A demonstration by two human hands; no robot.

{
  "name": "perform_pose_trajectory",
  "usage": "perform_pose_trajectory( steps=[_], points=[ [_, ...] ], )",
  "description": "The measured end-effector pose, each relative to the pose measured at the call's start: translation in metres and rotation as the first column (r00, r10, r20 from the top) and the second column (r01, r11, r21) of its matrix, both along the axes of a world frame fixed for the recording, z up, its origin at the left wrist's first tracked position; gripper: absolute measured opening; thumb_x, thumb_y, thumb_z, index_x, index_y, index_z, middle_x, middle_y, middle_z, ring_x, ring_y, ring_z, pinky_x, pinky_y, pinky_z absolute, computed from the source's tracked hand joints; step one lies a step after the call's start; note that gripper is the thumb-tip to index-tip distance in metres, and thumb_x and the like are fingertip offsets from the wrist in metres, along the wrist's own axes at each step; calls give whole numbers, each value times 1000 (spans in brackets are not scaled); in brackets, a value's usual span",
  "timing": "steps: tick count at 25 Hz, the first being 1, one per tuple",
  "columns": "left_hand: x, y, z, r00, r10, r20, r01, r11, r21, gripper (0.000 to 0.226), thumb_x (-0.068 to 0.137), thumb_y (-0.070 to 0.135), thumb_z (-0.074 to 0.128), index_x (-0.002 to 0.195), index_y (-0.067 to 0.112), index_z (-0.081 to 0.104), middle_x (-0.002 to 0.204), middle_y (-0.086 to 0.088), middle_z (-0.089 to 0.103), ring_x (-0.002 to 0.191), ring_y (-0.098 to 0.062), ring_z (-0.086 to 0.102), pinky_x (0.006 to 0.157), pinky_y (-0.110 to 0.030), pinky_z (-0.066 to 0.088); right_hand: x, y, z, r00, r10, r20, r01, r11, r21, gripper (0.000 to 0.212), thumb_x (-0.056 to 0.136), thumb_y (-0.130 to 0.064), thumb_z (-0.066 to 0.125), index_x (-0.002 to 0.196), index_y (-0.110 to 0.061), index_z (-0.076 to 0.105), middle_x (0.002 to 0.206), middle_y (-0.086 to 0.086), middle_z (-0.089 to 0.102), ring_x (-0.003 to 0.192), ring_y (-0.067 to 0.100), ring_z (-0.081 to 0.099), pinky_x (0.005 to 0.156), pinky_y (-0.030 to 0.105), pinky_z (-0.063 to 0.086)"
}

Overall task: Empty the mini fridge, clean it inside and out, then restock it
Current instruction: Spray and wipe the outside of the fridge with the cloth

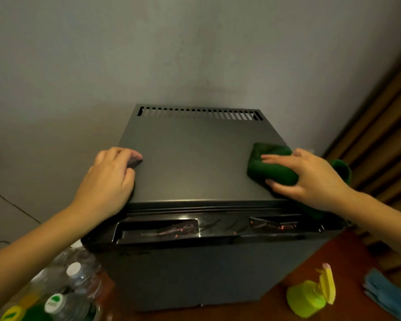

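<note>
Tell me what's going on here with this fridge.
A person is cleaning the outside of the mini fridge. The right hand grips a green cloth on the right side of its top, while the left hand holds the top's left edge. The door is shut. Bottles stand at lower left; a yellow-green spray bottle sits at lower right.

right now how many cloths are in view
2: a green cloth under the right hand on the fridge, and a likely blue cloth at lower right. Others may be hidden.
</note>
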State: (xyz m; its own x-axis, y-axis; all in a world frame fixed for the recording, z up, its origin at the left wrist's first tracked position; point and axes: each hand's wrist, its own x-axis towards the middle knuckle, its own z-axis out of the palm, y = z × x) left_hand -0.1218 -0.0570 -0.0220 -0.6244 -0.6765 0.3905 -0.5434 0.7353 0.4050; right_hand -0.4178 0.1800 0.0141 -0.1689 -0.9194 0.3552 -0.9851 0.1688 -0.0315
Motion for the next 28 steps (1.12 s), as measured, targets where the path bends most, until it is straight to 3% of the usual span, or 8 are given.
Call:
perform_pose_trajectory(
  steps=[4,7,11,15,17,20,23,28],
  points=[
    [-1,-1,-1,1000,21,-9,-21,1000,2,35,91,17,32,115,16,58,117,-7,53,116,-26,40,96,-41,36,26,8,7,980,190,57,-196,974,112,51,80,-60,48,127,-42,54,133,-24,51,95,13,57,79,36,52],
    [-3,-3,0,1000,17,-11,-17,1000,-13,35,90,17,32,112,15,58,115,-9,55,114,-28,42,96,-41,37,29,-66,11,990,141,9,-140,977,163,51,84,-60,48,134,-49,43,136,-13,46,111,17,57,90,38,48],
    [0,0,2,999,28,-22,-27,999,22,30,94,8,36,113,13,59,118,-11,54,117,-28,42,98,-40,35,41,-145,12,1000,8,-19,-4,978,207,50,87,-55,54,135,-41,47,140,-6,44,117,26,54,90,36,43],
    [2,0,2,1000,9,-24,-8,1000,13,31,93,7,36,112,12,60,118,-12,56,115,-30,44,98,-40,35,82,-63,8,968,249,43,-253,958,137,49,84,-52,56,131,-39,52,133,-10,48,113,16,54,93,37,46],
    [2,-1,1,1000,6,-25,-6,1000,6,31,94,10,34,111,12,60,117,-12,58,114,-30,45,98,-42,36,97,0,7,919,386,79,-394,899,191,49,83,-55,52,130,-43,51,133,-16,44,113,3,51,91,25,44],
    [-1,-1,0,1000,7,-23,-7,1000,10,33,94,13,33,111,12,60,116,-13,57,114,-32,45,98,-43,37,83,47,17,929,342,139,-369,880,301,47,83,-57,49,130,-52,46,133,-26,36,105,-10,48,85,20,46],
    [-2,0,0,999,24,-26,-24,1000,-2,31,93,13,34,110,12,60,115,-14,57,112,-33,45,97,-43,38,84,35,21,921,355,161,-388,873,294,47,83,-55,52,129,-51,47,134,-27,38,108,-6,50,85,30,50],
    [-1,3,4,999,42,-15,-41,999,32,32,93,16,32,110,11,59,115,-11,57,112,-31,45,96,-42,39,153,-39,12,788,609,92,-606,741,290,47,83,-46,58,129,-40,54,136,-19,49,105,10,54,81,36,50]
  ],
)
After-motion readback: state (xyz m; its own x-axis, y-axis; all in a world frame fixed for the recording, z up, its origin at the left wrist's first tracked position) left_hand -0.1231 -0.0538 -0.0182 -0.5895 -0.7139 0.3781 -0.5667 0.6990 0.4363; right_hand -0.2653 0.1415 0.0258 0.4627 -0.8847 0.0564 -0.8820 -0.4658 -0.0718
